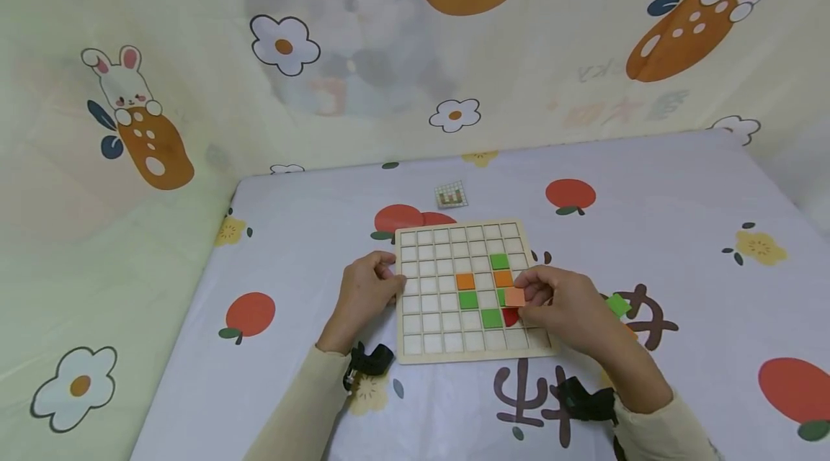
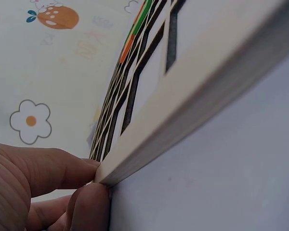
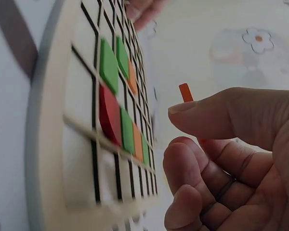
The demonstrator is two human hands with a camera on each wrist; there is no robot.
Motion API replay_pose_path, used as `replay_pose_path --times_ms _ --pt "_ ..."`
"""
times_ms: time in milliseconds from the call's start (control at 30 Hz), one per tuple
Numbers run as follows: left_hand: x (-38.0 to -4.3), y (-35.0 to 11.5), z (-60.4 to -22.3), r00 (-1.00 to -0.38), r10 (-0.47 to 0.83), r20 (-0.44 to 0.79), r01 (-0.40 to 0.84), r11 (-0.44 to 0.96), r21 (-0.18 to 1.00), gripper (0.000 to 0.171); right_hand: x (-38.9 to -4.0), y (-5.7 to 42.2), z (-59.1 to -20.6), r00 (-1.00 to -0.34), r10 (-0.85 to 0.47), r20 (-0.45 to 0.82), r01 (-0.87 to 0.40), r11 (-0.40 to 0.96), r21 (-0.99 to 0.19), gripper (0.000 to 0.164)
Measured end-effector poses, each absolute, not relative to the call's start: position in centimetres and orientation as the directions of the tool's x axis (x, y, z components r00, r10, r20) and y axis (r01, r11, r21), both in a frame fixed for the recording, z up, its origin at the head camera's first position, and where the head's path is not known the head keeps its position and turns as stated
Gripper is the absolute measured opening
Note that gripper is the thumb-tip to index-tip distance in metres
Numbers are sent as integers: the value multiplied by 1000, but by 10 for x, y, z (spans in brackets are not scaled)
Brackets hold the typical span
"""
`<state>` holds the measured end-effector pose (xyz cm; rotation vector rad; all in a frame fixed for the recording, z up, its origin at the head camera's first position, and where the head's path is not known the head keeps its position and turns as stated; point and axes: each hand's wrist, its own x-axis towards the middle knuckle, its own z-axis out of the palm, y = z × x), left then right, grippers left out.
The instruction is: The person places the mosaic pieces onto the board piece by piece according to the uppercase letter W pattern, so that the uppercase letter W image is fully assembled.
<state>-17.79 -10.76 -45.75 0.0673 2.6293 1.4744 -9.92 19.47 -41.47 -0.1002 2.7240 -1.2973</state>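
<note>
A wooden grid board (image 1: 431, 304) lies on the table. My left hand (image 1: 367, 295) pinches its left edge between thumb and fingers, as the left wrist view also shows. Above the right part of the board, my right hand (image 1: 570, 306) pinches a square orange tile (image 1: 514, 297), which appears edge-on in the right wrist view. Several tiles sit in the grid, among them a green tile (image 1: 499, 261), two orange tiles and a red piece (image 3: 110, 115). The held tile partly covers a green one (image 1: 501, 297) in the head view.
A small card with a grid pattern (image 1: 451, 194) lies behind the board. To the right, a loose green tile (image 1: 618, 305) rests on the printed tablecloth (image 1: 311, 230), with an orange piece (image 1: 630, 331) mostly hidden by the right wrist. A printed cloth wall stands behind.
</note>
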Motion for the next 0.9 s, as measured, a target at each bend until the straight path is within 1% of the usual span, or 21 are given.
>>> replay_pose_path --times_ms 367,567,900 --pt "-179 -108 -459 -992 90 -90 -30 522 853 35 -112 163 -423 -979 -184 -83 -48 614 -788 25" --pt "-179 -108 -459 -991 103 -89 -23 518 855 34 -111 154 -429 -975 -188 -118 -29 636 -771 21" --pt "-179 -108 -458 -992 101 -75 -11 527 850 34 -111 148 -435 -972 -204 -114 -50 659 -750 25"
